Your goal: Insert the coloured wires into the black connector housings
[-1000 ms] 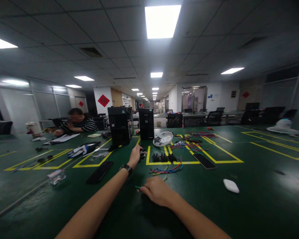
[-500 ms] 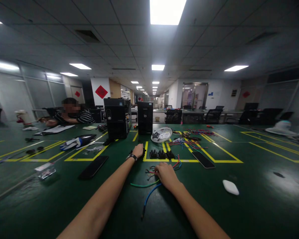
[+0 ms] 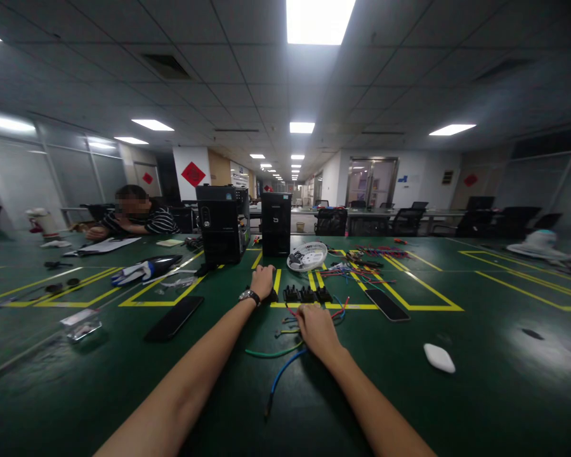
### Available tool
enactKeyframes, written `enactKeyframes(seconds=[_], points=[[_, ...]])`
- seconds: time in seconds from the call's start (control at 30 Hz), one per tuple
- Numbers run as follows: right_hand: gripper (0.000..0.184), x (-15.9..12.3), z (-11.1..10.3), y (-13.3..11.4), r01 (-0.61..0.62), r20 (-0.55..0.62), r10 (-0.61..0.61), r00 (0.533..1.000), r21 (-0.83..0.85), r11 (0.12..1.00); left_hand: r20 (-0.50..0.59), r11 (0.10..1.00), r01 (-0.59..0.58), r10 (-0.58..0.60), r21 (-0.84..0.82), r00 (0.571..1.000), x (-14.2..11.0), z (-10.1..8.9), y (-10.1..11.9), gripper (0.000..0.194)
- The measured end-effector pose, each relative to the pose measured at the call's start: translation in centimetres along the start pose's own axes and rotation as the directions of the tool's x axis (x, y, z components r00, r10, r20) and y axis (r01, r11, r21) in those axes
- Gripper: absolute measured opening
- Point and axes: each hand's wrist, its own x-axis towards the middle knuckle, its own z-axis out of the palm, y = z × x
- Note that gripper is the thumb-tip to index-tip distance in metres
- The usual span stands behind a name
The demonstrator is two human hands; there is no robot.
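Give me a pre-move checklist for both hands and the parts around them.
1. Left hand grip on the dark part beside it: cannot tell, fingers hidden.
2. Right hand at the wires: ok; whether it grips them, cannot tell.
3. Wires gathered together: not ok; green wire and blue wire splay out separately.
4. Three black parts lined up: ok.
5. Phone on the right clear of both hands: ok.

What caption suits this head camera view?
Right hand at coloured wires, left hand near black parts, above a green table.
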Motion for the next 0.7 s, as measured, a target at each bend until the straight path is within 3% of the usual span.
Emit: enactKeyframes(seconds=[0.13, 0.27, 0.4, 0.53, 0.6, 0.63, 0.7], points=[[0.022, 0.2, -0.2, -0.1, -0.075, -0.134, 0.078, 0.988, 0.023, 0.997, 0.125, 0.989, -0.147, 0.15, -0.033, 0.981, 0.3, 0.7, 1.7, 0.035], [0.024, 0.5, -0.8, 0.3, -0.09, -0.268, 0.104, 0.958, 0.064, 0.994, 0.197, 0.979, -0.191, 0.203, -0.077, 0.959, 0.0, 1.4, 2.9, 0.034], [0.025, 0.5, -0.9, 0.8, -0.099, -0.279, 0.111, 0.954, 0.057, 0.993, 0.085, 0.966, -0.203, 0.218, -0.158, 0.972, -1.3, 0.7, 3.5, 0.041], [0.022, 0.3, -0.2, 1.0, -0.086, -0.136, 0.098, 0.986, 0.094, 0.992, -0.039, 0.941, -0.159, 0.154, -0.298, 0.987, -4.2, -0.9, 3.5, 0.048], [0.019, 0.3, 0.1, 0.9, -0.049, -0.106, 0.063, 0.992, 0.126, 0.991, -0.026, 0.829, -0.055, 0.049, -0.556, 0.998, -6.3, -1.8, 3.2, 0.047], [0.018, 0.3, 0.2, 0.8, -0.032, -0.111, 0.048, 0.993, 0.141, 0.989, 0.009, 0.704, 0.009, -0.004, -0.71, 1.0, -7.5, -2.3, 3.1, 0.048], [0.019, 0.4, 0.0, 0.6, -0.004, -0.14, 0.029, 0.99, 0.176, 0.984, 0.093, 0.365, 0.107, -0.055, -0.925, 0.994, -10.0, -3.1, 2.8, 0.055]])
